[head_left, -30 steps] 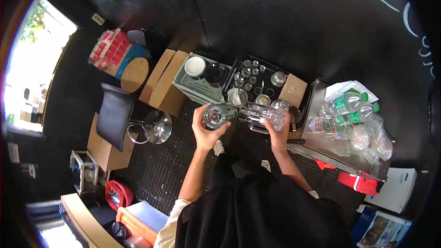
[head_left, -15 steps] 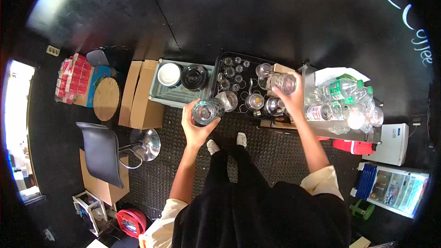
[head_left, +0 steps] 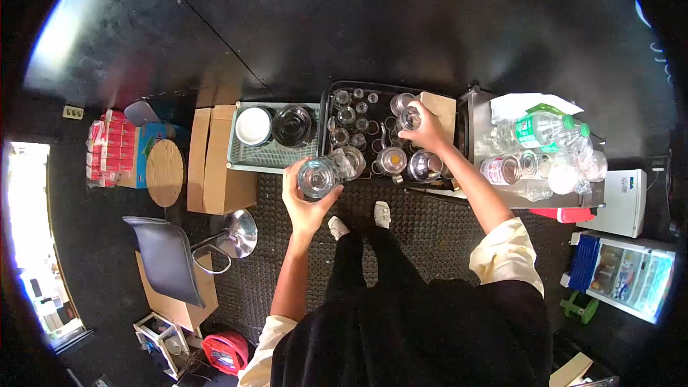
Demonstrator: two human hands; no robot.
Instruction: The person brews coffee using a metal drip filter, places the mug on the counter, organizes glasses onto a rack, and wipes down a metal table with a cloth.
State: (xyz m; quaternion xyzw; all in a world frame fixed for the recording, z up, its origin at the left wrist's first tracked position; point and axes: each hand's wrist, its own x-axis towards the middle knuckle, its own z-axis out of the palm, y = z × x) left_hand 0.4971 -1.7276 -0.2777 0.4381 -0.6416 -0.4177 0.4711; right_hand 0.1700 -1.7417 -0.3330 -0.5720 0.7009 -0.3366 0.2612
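My left hand (head_left: 304, 204) is wrapped round a clear drinking glass (head_left: 317, 178), tilted with its round end toward me, in front of the tray's left edge. Another clear glass vessel (head_left: 349, 163) is close beside it; I cannot tell whether the two touch. My right hand (head_left: 428, 131) grips a smaller-looking clear glass (head_left: 411, 119) over the right part of the black tray (head_left: 390, 89). Several small glasses and cups (head_left: 345, 115) stand on that tray. Near its front are a glass teapot (head_left: 391, 160) with a yellowish spot and a shiny round pot (head_left: 424, 165).
Left of the tray, a pale green rack (head_left: 276, 160) holds a white bowl (head_left: 254, 126) and a dark glass bowl (head_left: 292, 126). Plastic bottles (head_left: 541, 130) crowd the metal counter (head_left: 476, 129) at right. A cardboard box (head_left: 226, 172) and a black chair (head_left: 165, 261) are at left.
My right hand has moved left with its glass, which now looks more upright over the tray. The left hand still holds its glass in about the same place. The view has shifted slightly.
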